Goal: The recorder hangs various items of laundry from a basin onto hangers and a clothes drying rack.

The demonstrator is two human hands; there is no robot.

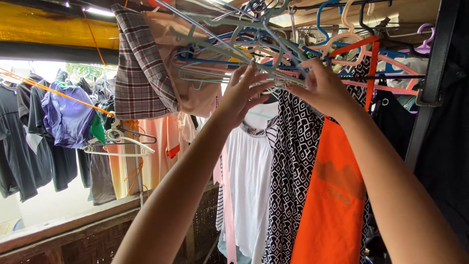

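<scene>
Both my arms reach up into a tangled bunch of plastic hangers (254,49) in blue, pink, orange and pale green. My left hand (243,93) has its fingers spread and touches the pale hangers from below. My right hand (320,88) pinches a pale hanger at the bunch's right side. Below the hangers hang a white top (250,171), a black-and-white patterned garment (292,161) and an orange garment (337,195).
A plaid shirt (139,63) and a peach cloth (195,83) hang at upper left. Dark shirts (29,142) and a purple garment (68,117) hang on an orange line (53,90) at the left. A wooden ledge (63,225) runs below. A dark post (430,78) stands at the right.
</scene>
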